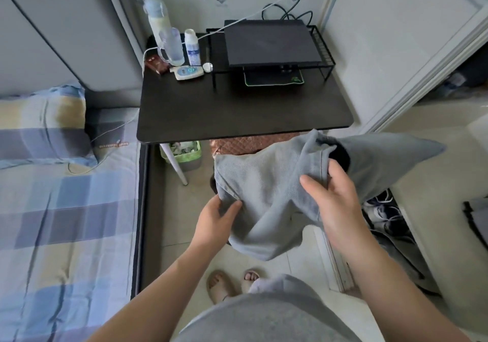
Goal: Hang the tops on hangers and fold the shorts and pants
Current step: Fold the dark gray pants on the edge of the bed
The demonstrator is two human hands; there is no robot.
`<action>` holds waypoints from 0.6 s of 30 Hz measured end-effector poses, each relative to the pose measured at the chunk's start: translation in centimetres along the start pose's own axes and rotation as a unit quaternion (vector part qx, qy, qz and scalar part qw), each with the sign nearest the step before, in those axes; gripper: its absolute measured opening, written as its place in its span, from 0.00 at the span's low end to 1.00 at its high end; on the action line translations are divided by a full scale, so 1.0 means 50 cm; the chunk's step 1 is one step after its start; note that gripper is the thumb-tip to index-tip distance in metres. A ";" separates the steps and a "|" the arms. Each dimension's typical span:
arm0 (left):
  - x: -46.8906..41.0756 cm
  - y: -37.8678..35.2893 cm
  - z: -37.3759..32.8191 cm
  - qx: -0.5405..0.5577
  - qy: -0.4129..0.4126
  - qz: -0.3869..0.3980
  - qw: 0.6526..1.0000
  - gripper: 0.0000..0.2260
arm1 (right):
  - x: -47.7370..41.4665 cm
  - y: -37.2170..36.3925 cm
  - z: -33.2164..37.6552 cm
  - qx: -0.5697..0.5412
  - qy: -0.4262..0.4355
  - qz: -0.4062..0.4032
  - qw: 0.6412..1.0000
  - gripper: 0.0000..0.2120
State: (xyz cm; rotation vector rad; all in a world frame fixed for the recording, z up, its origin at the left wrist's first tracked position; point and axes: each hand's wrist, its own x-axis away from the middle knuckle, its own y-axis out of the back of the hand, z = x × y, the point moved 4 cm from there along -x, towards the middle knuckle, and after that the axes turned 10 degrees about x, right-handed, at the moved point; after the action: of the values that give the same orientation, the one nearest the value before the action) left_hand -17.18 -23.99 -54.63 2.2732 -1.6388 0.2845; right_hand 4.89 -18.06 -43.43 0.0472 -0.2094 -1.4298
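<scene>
I log one pale grey knit garment (264,191) and two hands: left hand (215,221) pinches its edge, right hand (336,201) grips a fold. One black rectangular worktop (237,114) beyond.

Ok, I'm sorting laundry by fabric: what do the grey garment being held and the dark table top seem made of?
Grey garment: seemingly cotton-like cloth, matte, with fine diagonal weave grain and soft folds; fibre uncertain. Table top: probably laminated board, dark, smooth, slightly sheeny, thin with rounded corners.
</scene>
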 end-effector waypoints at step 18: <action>0.009 0.218 -0.441 0.206 -0.197 -0.236 0.929 0.13 | -0.137 -0.084 0.332 -0.073 0.122 0.153 0.978 0.09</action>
State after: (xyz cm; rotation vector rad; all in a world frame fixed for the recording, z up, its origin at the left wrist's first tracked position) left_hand -26.75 -19.34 -32.47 3.1238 -1.2018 0.0539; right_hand -2.94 -10.35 -28.59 0.0673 0.0886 -1.1164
